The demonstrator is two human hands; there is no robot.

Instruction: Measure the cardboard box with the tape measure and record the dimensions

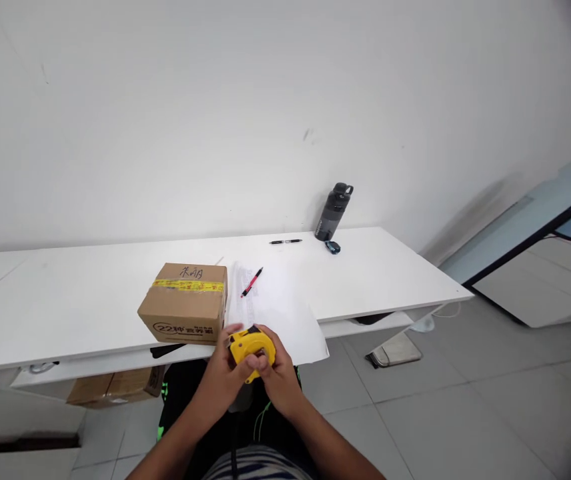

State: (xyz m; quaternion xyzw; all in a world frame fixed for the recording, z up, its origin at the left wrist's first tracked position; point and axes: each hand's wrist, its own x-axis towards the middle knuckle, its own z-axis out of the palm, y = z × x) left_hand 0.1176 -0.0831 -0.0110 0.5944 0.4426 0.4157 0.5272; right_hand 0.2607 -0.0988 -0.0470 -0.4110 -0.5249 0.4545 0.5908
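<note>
While both hands come together in the head view, the yellow tape measure sits between them, just by the near edge of the counter. The left hand holds its left side and the right hand its right, the thumbs meeting low on its face, so the fingers of both are closed on the case. Compact and rounded, it shows little long axis; its upper left corner lies at the left fingers, and whether these pinch the blade's end I cannot tell. Beyond and to the left of it stands the cardboard box, nearer to the left hand, with yellow packing tape crossing its top from side to side. Right of the box, white paper spreads under a slanting red pen. Well apart, toward the back, are a black pen and a dark bottle.
</note>
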